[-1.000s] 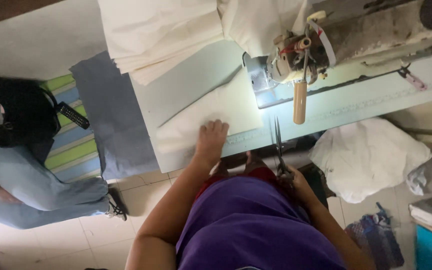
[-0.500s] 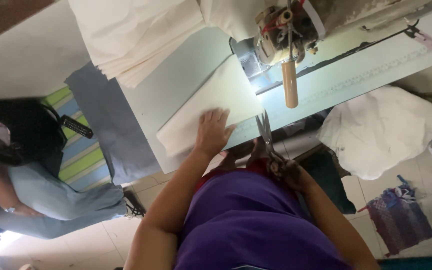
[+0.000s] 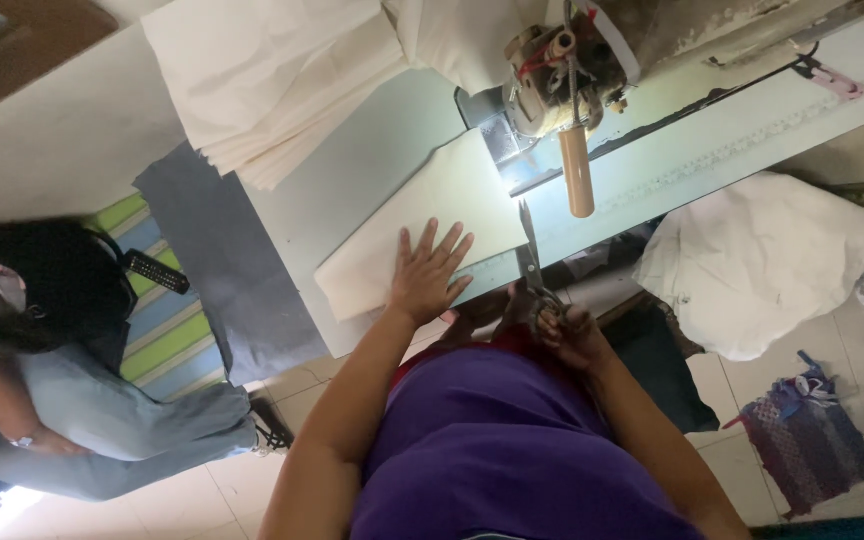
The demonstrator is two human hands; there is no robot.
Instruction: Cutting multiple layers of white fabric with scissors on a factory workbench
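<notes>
**Flat palm on the cloth, scissors held ready at the table edge**

A long cream-coloured rectangular fabric panel [image 3: 422, 225] lies on the pale sewing table [image 3: 352, 170], its far end running under the lit needle area of the worn industrial sewing machine [image 3: 572, 50]. The left hand [image 3: 430, 272] rests on the panel's near part, fully open, fingers spread and palm down, gripping nothing. Just to its right, at the table's near edge, the right hand [image 3: 567, 335] is closed around the loops of a pair of metal scissors [image 3: 532, 262], blades pointing away from the body toward the machine; whether the blades are parted is hard to tell from this angle.

To do this well, I judge the flat hand should keep even pressure so the panel stays smooth and square to the machine, with fingers held off the blade line, and the scissors should come in low along the edge rather than from above.

Counted: one panel under the hand, one pair of scissors, one machine. Beyond the left hand sits one stack of folded cream cloth [image 3: 272, 70]; a dark grey sheet [image 3: 222, 260] hangs off the table to that hand's left. Right of the right hand lies one white bundle of cloth [image 3: 762, 265]. One other person in dark clothing [image 3: 62, 350] sits far left.
</notes>
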